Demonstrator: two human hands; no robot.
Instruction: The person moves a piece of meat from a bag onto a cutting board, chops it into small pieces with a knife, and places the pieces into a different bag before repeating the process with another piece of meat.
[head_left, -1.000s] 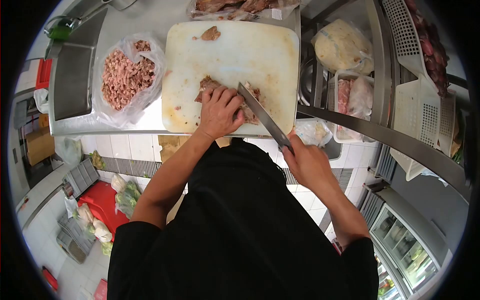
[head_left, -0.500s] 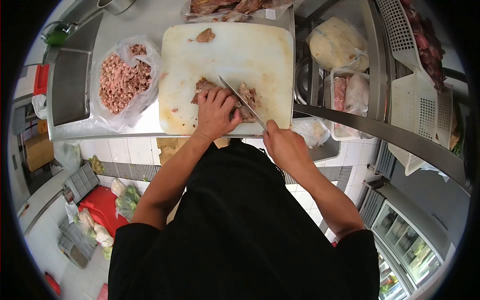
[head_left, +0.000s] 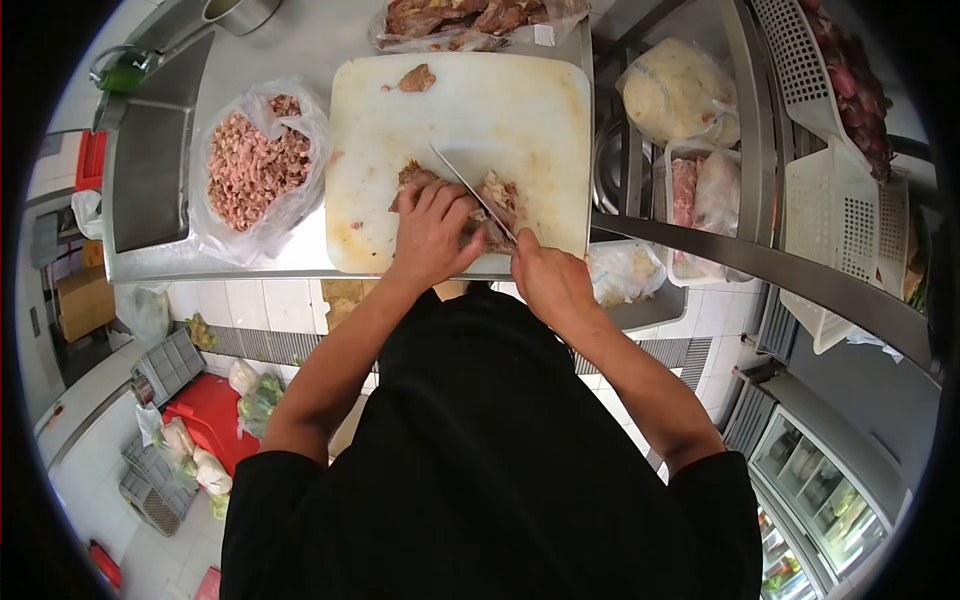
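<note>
My right hand (head_left: 550, 280) is closed around the handle of a knife (head_left: 468, 186), whose blade slants up and left across the board. Under the curled fingers of my left hand (head_left: 432, 235) lies a brown piece of cooked meat (head_left: 411, 172), pressed against the white cutting board (head_left: 460, 110). Right of the blade sits a cut portion of meat (head_left: 498, 192), paler inside. A small separate scrap of meat (head_left: 417, 78) rests near the board's far edge. My left palm hides part of the meat.
Diced meat (head_left: 250, 165) fills a clear plastic bag left of the board. Behind the board is a bag of large brown meat pieces (head_left: 460, 18). A metal sink (head_left: 150, 150) lies at left. A metal rack (head_left: 700, 235) with white baskets (head_left: 830, 215) stands at right.
My right hand has drawn the knife slightly back toward me and left. My left hand stays on the meat. The whole view has shifted a little.
</note>
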